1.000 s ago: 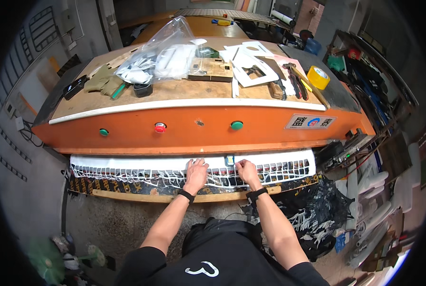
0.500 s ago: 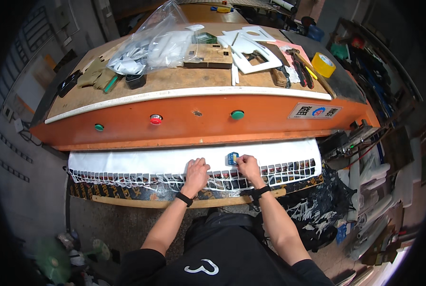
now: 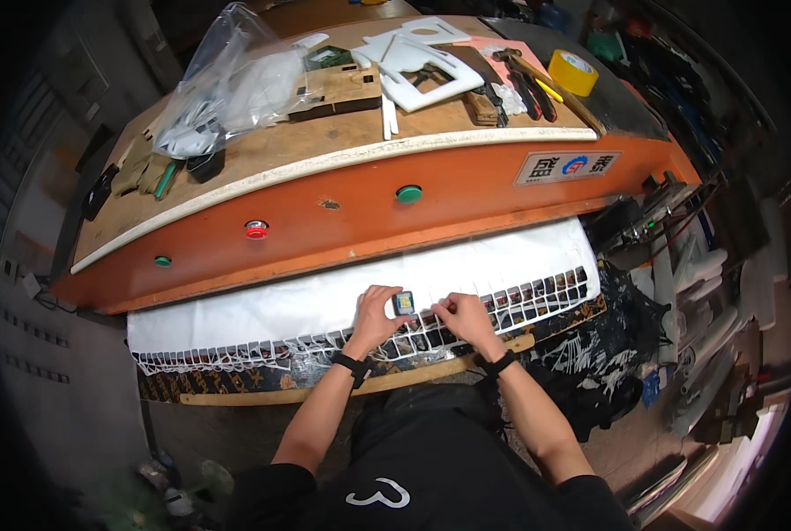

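"What sort of place is on my feed?"

"A workshop, from my end. I see a long orange machine (image 3: 325, 244) with a red button (image 3: 256, 229) and green buttons (image 3: 408, 194) across its front."

"What else bears that out?"

"On its top I make out a hammer (image 3: 548, 76), pliers (image 3: 530, 96), yellow tape (image 3: 573, 73) and cut-out white panels (image 3: 431, 88). To the right I've got a heap of black material (image 3: 621, 354)."
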{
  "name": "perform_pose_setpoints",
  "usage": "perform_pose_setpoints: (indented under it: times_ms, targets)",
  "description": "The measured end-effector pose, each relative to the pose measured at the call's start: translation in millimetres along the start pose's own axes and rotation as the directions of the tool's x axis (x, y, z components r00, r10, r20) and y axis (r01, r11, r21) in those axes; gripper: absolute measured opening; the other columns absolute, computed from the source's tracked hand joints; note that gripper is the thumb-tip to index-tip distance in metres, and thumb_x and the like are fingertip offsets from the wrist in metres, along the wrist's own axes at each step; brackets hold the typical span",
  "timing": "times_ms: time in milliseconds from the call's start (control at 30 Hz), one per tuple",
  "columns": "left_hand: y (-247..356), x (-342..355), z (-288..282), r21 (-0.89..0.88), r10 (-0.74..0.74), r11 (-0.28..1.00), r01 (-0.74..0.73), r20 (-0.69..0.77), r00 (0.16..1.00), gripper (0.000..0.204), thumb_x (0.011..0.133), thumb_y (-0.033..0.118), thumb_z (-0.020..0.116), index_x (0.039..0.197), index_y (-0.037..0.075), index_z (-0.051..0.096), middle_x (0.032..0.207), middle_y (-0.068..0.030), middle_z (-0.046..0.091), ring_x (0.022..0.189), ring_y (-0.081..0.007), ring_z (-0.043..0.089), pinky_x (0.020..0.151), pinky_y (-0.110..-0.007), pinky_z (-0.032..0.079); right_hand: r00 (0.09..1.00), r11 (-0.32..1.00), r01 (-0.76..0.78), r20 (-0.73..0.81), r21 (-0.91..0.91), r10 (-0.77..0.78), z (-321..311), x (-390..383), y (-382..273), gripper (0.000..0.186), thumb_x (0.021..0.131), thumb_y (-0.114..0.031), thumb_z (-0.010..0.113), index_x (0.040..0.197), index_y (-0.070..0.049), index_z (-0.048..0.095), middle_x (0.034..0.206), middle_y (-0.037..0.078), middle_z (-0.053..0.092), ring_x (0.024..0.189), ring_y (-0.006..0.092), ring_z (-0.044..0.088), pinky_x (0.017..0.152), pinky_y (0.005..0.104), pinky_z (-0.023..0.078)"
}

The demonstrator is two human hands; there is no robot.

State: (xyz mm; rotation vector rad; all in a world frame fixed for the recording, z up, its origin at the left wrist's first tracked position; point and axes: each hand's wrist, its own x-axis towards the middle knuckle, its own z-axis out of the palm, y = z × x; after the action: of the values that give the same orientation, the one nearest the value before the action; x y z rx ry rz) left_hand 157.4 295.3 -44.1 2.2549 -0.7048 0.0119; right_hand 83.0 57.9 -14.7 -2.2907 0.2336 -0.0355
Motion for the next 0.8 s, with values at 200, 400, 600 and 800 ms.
perform_pose_setpoints:
  times_ms: [200, 400, 600, 800]
  targets:
    - [-7, -2, 11, -0.069, -0.027, 0.997, 0.023, -0.067, 0.997, 0.062, 0.069, 0.012, 0.097, 0.127, 0.010, 0.074, 0.126, -0.0071, 0.075, 0.126, -0.0306, 0.062, 0.107, -0.045, 0.042, 0.985, 0.996, -0.027, 0.168, -0.083, 0.040, -22, -63, 48, 0.037, 0.095, -0.036, 0.082, 0.082, -0.004, 0.073, 0.078, 0.015, 0.073, 0.074, 0.0374, 0.071, 0.068, 0.0465, 0.056]
    - [-7, 1, 14, -0.014, -0.004, 1.000, 0.004, -0.036, 0.999, 0.062, 0.070, 0.016, 0.097, 0.128, 0.012, 0.074, 0.128, -0.0054, 0.075, 0.128, -0.0283, 0.061, 0.108, -0.044, 0.040, 0.986, 0.969, 0.161, -0.022, -0.187, -0.168, -6, -75, 60, 0.036, 0.097, -0.038, 0.079, 0.083, -0.006, 0.069, 0.080, 0.012, 0.071, 0.075, 0.0371, 0.070, 0.068, 0.0486, 0.055]
    - [-7, 5, 13, -0.001, 0.010, 1.000, -0.010, -0.040, 0.999, 0.063, 0.070, 0.018, 0.097, 0.128, 0.012, 0.075, 0.128, -0.0051, 0.075, 0.127, -0.0286, 0.061, 0.107, -0.044, 0.041, 0.986, 0.961, 0.152, -0.034, -0.232, -0.164, -8, -69, 58, 0.036, 0.098, -0.039, 0.076, 0.084, -0.007, 0.068, 0.081, 0.012, 0.070, 0.076, 0.0378, 0.071, 0.069, 0.0493, 0.057]
    - [-10, 13, 12, 0.013, 0.009, 1.000, -0.009, -0.028, 1.000, 0.064, 0.070, 0.020, 0.098, 0.128, 0.012, 0.075, 0.127, -0.0055, 0.075, 0.127, -0.0288, 0.061, 0.107, -0.044, 0.041, 0.984, 0.957, 0.161, -0.034, -0.240, -0.174, -9, -62, 58, 0.034, 0.097, -0.037, 0.076, 0.084, -0.006, 0.069, 0.081, 0.014, 0.071, 0.077, 0.0382, 0.071, 0.071, 0.0496, 0.057]
